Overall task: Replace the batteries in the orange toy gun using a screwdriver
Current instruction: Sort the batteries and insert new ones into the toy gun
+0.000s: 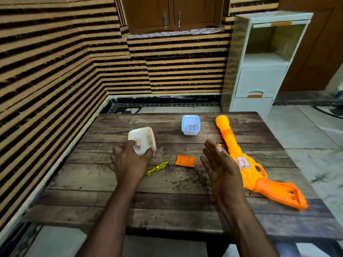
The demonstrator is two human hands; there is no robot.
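Head view, left hand [128, 159] grip curled round cream tray [148, 131], right hand [220, 167] grip spread, empty, beside orange toy gun [249, 176].

Soft, even indoor light fills the room, brighter on the pale floor [306, 138] at the right than on the striped wall [46, 71] at the left. The table [167, 201] top is dull and free of glare; its near edge sinks into shadow. The toy gun [250, 177] looks oversaturated. Motion blur smears the wall stripes and the white tub [143, 134] in the left hand [128, 160]. Straight lines bow toward the picture's edges, and the drawer unit [259, 80] leans.
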